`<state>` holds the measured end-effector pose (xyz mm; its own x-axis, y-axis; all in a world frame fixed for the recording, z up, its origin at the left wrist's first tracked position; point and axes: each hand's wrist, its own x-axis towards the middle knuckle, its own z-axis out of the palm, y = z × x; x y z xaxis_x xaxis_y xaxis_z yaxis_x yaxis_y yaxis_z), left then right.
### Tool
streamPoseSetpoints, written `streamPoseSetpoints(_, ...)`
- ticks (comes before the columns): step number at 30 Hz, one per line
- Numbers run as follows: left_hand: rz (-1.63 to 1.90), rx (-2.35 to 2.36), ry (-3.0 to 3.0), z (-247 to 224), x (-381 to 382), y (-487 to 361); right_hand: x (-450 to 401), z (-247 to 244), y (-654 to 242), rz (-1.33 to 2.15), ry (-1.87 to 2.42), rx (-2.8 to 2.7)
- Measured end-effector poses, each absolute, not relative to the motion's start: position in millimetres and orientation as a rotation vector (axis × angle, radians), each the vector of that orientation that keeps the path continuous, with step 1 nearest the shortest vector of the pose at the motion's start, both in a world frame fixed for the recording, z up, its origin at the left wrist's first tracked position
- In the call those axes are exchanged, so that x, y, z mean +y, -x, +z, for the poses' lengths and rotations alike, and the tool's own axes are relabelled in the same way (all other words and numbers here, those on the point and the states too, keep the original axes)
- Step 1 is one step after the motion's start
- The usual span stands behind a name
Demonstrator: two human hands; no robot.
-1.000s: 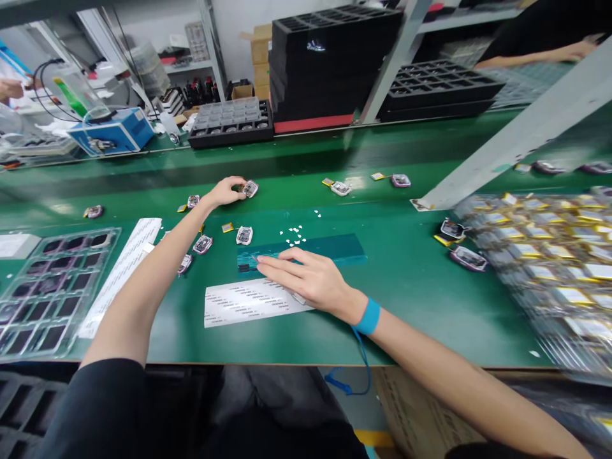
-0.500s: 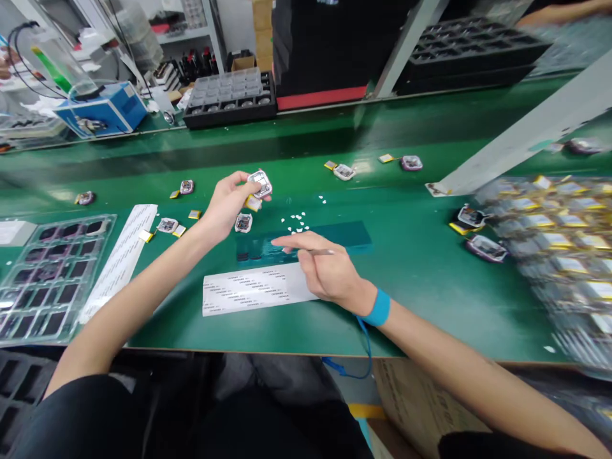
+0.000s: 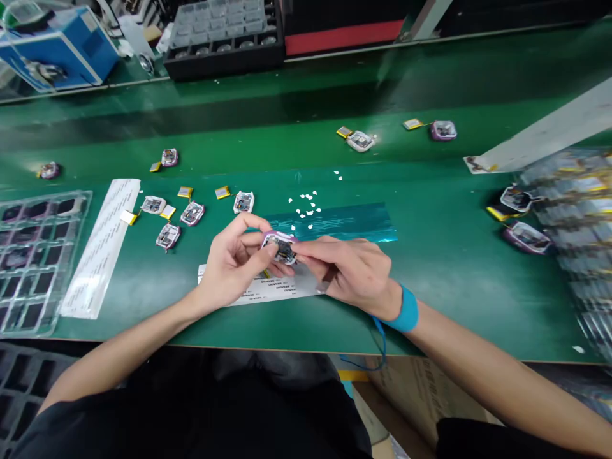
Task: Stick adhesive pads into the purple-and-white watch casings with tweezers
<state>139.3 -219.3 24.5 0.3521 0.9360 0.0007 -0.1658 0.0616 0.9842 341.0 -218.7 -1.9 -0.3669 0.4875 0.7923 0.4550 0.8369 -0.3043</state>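
Note:
My left hand (image 3: 239,258) grips a small purple-rimmed watch case (image 3: 282,245), its thumb on the bare circuit board inside. A bit of yellow shows under the case, between the fingers. My right hand (image 3: 354,268), with a blue wrist strap (image 3: 405,308), pinches at the case's right edge. A slim metal tool (image 3: 325,284) pokes out beneath that hand; its kind is mostly hidden. Below both hands lies a printed white backing strip (image 3: 268,290). Just behind them are a blue film strip (image 3: 363,223) and several tiny white pieces (image 3: 310,213).
Several open watch cases (image 3: 192,213) with wired yellow-edged batteries (image 3: 185,191) lie on the green bench. A clear tray (image 3: 45,274) and another backing strip (image 3: 102,248) are at left. Stacked battery trays (image 3: 574,217) and a slanted white post (image 3: 540,131) stand at right.
My left hand has brought the watch case down and nearer to me. My right fingers have come up to its edge. The camera view has shifted and tilted down.

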Motion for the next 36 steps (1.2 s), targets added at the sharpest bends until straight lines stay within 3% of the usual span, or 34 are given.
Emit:
streamPoseSetpoints(27, 0.977, 1.271, -1.574, 17.4, -237.3, -138.8, -222.6, 9.6, -344.5, 0.174, 0.882, -2.464)
streamPoseSetpoints(36, 0.955, 1.161, -1.301, 27.8, -230.4, -139.7, -212.3, 11.2, -341.9, 0.444, 0.895, -2.077)
